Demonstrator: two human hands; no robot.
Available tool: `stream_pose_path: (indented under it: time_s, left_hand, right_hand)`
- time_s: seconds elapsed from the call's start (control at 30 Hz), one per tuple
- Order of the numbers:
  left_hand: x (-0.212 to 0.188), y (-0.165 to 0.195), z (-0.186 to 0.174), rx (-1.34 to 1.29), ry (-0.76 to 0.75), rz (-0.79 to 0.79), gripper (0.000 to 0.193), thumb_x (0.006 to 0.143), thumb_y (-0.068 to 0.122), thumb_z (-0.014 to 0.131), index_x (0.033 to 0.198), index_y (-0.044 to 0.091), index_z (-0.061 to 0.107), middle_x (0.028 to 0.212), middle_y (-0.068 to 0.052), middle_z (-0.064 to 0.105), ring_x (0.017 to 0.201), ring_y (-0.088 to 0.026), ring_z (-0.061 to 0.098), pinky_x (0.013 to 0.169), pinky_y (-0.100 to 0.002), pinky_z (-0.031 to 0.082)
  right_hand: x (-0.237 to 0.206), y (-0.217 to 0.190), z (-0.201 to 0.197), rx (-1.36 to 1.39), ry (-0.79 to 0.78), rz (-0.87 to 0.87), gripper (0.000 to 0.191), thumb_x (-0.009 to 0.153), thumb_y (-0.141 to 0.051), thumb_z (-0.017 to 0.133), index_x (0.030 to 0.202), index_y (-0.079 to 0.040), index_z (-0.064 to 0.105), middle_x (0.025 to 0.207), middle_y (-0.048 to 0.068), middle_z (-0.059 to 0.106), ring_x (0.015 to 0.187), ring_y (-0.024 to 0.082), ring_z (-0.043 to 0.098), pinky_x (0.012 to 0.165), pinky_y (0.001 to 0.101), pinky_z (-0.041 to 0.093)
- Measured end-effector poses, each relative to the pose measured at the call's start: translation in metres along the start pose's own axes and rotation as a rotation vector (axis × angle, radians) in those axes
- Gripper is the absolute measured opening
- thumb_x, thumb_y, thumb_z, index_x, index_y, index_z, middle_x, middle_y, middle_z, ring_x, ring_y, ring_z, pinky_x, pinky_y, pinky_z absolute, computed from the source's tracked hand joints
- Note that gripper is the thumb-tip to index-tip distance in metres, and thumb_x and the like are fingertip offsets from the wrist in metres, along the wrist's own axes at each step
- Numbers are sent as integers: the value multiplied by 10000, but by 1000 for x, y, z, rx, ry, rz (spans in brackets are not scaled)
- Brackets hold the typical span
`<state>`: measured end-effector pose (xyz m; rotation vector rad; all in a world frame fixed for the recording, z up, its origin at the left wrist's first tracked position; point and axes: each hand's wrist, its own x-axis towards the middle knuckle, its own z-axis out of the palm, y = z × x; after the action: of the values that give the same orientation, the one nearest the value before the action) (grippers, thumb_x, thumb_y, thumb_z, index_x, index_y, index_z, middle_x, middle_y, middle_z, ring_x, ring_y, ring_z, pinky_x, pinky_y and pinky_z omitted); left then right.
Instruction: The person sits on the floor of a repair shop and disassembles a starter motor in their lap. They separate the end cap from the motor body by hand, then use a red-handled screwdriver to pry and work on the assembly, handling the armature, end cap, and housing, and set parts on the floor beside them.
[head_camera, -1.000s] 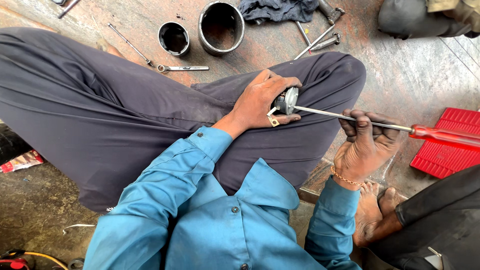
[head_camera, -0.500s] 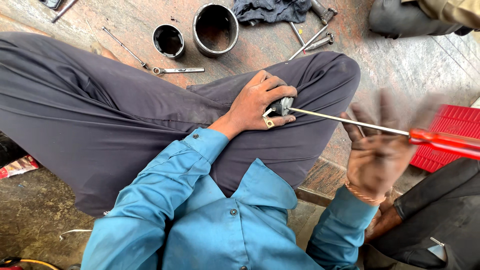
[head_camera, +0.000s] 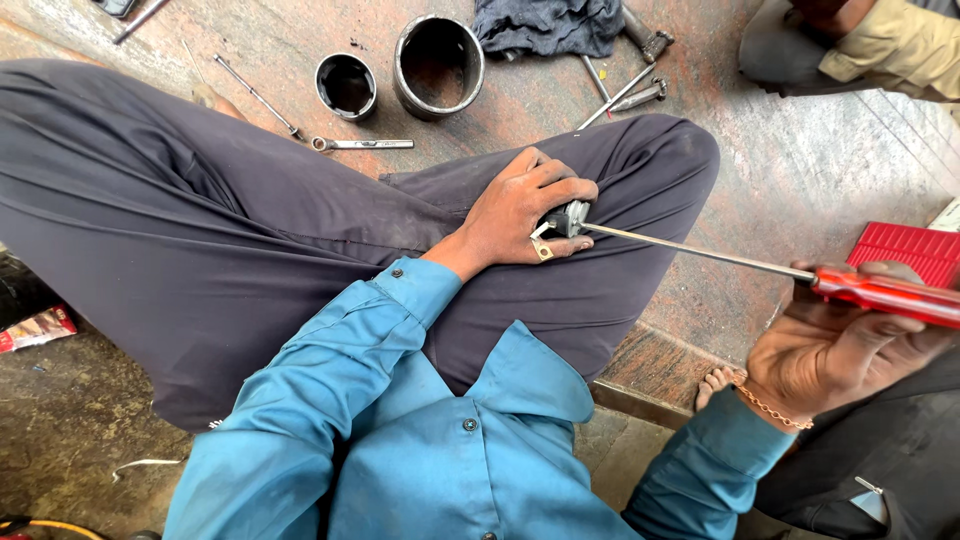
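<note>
My left hand (head_camera: 520, 212) rests on my right thigh and grips a small metal part (head_camera: 568, 218) between fingers and thumb. My right hand (head_camera: 835, 345) holds a long screwdriver (head_camera: 700, 250) by its red handle (head_camera: 885, 293), out at the right edge. The thin steel shaft runs leftward and its tip meets the metal part in my left hand. I sit cross-legged in dark trousers and a blue shirt.
On the floor ahead stand a large metal sleeve (head_camera: 438, 63) and a smaller one (head_camera: 346, 86), with a wrench (head_camera: 362, 144), thin rods (head_camera: 255, 95), bolts (head_camera: 640, 95) and a dark rag (head_camera: 548, 24). A red tray (head_camera: 912, 250) lies right. Another person sits at top right (head_camera: 850, 45).
My right hand slid back along the screwdriver from the shaft to the red handle and moved out to the right. The left hand kept its grip on the metal part.
</note>
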<state>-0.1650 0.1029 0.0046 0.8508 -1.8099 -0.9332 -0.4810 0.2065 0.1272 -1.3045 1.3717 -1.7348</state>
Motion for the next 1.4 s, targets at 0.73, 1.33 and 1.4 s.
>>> stream_pose_path:
  time_s: [0.73, 1.33, 1.4]
  left_hand:
    - [11, -63, -14, -942, -81, -624, 626, 860, 33, 675, 1469, 117, 559, 1277, -13, 688, 1186, -147, 612, 1034, -312, 493]
    - [11, -82, -12, -1003, -143, -559, 641, 815, 236, 852, 1394, 81, 625, 1220, 12, 711, 1161, -115, 638, 1053, -282, 487]
    - [5, -84, -6, -962, -148, -557, 612, 801, 185, 841, 1369, 88, 634, 1215, 20, 717, 1150, -110, 639, 1043, -289, 491]
  right_hand:
    - [-18, 31, 54, -270, -75, 737, 430, 1034, -234, 515, 1420, -48, 547, 870, 100, 614, 665, 193, 624, 562, 346, 542]
    - [-2, 88, 167, -557, -835, 458, 565, 1006, -340, 570, 1516, -206, 367, 1143, 153, 744, 1146, 206, 740, 985, 323, 511]
    - [-5, 66, 164, -621, -734, 557, 536, 1012, -297, 584, 1519, -201, 440, 1103, 185, 755, 1065, 264, 732, 931, 361, 541]
